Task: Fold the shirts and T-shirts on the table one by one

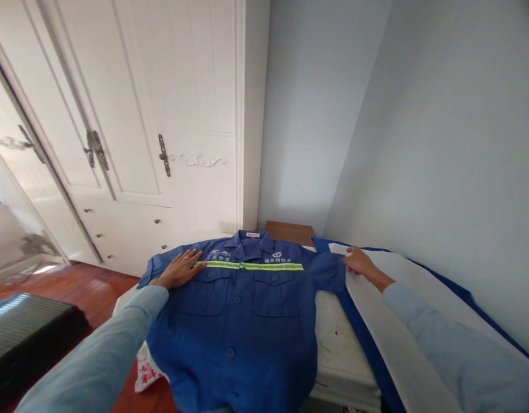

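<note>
A dark blue short-sleeved work shirt (264,321) lies face up, buttoned, its collar at the far side. A yellow and silver reflective stripe crosses its chest under white lettering, with a flap pocket on each side. My left hand (182,268) rests flat on the shirt's left shoulder area, fingers stretched out at the stripe's end. At the right, my right hand (357,263) pinches the edge of the other sleeve, which lies spread outward. Under the shirt is a whitish table (344,344) with dark marks on its cover.
White wardrobe (195,86) with dark handles stands behind on the left. Along the right wall leans a blue-edged white board or sheet (388,321). A brown box (290,232) sits behind the collar. On the red wooden floor is a black ridged object (36,338); white printed bag (147,370) hangs below the shirt.
</note>
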Demonstrator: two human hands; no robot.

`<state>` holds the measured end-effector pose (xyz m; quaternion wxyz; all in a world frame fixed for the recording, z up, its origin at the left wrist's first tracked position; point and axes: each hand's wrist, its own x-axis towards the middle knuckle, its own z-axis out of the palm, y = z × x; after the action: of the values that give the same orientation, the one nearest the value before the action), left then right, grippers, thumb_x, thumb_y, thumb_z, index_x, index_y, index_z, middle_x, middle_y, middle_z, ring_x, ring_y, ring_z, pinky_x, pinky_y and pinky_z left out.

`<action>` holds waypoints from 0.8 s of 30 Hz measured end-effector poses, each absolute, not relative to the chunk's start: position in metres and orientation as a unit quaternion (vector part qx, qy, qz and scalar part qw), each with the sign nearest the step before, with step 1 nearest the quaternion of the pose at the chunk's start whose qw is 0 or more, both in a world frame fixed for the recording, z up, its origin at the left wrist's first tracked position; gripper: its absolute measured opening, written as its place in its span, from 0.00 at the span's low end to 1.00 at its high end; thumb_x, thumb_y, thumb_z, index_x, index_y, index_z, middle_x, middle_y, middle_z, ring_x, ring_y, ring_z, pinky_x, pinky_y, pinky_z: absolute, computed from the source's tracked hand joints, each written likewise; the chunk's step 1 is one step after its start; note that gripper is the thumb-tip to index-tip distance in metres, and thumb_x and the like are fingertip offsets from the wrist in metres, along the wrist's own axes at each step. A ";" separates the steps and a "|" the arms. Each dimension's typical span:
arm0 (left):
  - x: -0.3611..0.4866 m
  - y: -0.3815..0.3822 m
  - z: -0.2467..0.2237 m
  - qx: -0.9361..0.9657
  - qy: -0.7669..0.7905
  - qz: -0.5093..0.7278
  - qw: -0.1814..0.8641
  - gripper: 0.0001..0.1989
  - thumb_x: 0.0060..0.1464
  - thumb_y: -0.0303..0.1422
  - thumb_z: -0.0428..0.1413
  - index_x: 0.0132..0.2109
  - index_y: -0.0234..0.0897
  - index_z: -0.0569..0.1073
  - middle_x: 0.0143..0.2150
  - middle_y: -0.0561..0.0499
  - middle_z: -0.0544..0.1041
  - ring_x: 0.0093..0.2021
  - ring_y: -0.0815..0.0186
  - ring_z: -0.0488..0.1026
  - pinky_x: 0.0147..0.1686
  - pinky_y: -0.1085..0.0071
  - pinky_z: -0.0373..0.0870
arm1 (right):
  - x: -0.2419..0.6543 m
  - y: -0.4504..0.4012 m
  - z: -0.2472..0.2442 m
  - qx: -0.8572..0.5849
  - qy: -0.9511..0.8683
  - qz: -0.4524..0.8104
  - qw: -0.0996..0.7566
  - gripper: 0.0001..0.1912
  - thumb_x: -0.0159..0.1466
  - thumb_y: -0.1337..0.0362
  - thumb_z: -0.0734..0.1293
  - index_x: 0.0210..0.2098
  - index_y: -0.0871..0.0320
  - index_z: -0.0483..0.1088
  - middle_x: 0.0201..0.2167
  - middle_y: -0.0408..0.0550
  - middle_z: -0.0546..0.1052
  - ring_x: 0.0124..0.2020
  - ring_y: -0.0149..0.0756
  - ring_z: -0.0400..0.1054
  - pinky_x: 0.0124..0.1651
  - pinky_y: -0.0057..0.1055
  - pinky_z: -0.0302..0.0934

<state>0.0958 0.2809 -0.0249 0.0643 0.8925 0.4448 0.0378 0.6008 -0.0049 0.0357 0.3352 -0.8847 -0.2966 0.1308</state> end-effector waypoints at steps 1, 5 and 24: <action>0.096 0.282 -0.025 0.893 0.443 0.037 0.060 0.40 0.62 0.56 0.37 0.72 0.34 0.54 0.74 0.41 0.50 0.74 0.52 0.44 0.69 0.50 0.42 | 0.600 -0.002 0.035 -0.888 -0.304 0.105 0.329 0.23 0.56 0.73 0.66 0.52 0.66 0.69 0.20 0.47 0.74 0.24 0.42 0.72 0.28 0.32 0.64; 0.099 0.282 -0.026 0.888 0.457 0.032 0.044 0.41 0.60 0.57 0.41 0.72 0.36 0.54 0.74 0.39 0.51 0.74 0.49 0.45 0.68 0.46 0.42 | 0.580 0.017 0.031 -0.868 -0.376 0.038 0.321 0.27 0.59 0.72 0.65 0.59 0.65 0.65 0.47 0.60 0.77 0.49 0.45 0.72 0.51 0.36 0.64; 0.093 0.277 -0.024 0.888 0.457 0.028 0.053 0.38 0.64 0.53 0.39 0.72 0.36 0.52 0.74 0.41 0.49 0.74 0.51 0.43 0.69 0.48 0.40 | 0.528 0.091 -0.052 -0.716 -0.682 0.063 0.136 0.37 0.71 0.45 0.53 0.69 0.65 0.58 0.71 0.62 0.55 0.72 0.49 0.46 0.72 0.46 0.40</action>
<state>0.0931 0.2767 -0.0242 0.0531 0.8877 0.4565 0.0277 0.5281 0.0909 -0.0516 0.1358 -0.7163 -0.6815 0.0631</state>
